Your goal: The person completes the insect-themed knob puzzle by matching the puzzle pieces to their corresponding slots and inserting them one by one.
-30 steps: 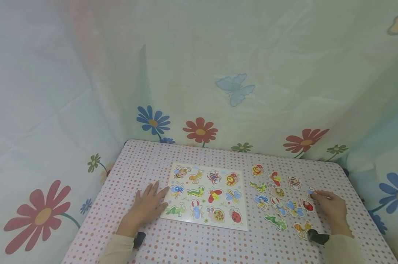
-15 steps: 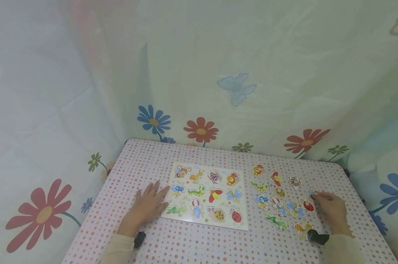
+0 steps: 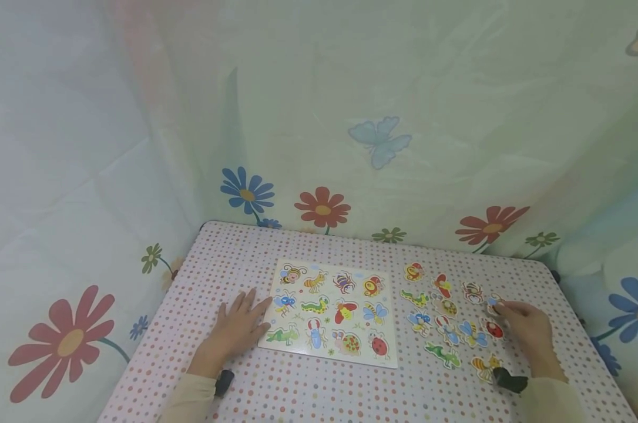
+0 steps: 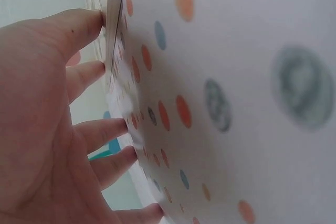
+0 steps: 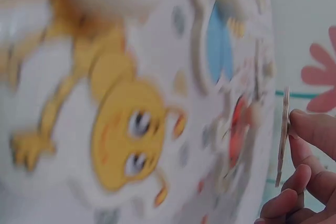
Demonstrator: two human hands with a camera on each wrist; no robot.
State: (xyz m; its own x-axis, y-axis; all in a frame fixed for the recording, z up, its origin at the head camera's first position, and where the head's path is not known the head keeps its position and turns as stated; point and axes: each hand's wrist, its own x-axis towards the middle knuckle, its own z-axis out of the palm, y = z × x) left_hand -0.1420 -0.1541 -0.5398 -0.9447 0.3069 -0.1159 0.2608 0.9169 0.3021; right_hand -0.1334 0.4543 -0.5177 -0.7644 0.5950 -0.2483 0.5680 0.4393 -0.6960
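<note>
My left hand point(image 3: 234, 329) lies with fingers spread at the left side of a pale wooden puzzle board point(image 3: 361, 360). In the left wrist view, thumb and forefinger touch the board's edge point(image 4: 113, 19) while the other fingertips rest on the dotted cloth. My right hand point(image 3: 529, 330) pinches a small puzzle piece point(image 3: 493, 302) with some blue on it, mostly covered by the fingers. The right wrist view shows this piece point(image 5: 283, 135) edge-on, thin and upright. Just below it lies a ladybug piece point(image 3: 493, 330); a spider piece point(image 3: 473, 292) lies to its left.
Several loose insect pieces lie right of the board, among them a green grasshopper point(image 3: 443, 355), a caterpillar point(image 3: 415, 298) and a yellow striped insect point(image 3: 484, 368) near my right wrist. Flowered fabric point(image 3: 308, 117) hangs behind the dotted tabletop point(image 3: 234, 258).
My right hand has shifted slightly left and up, and the pinched puzzle piece has moved with it towards the spider piece. The left hand has stayed in place.
</note>
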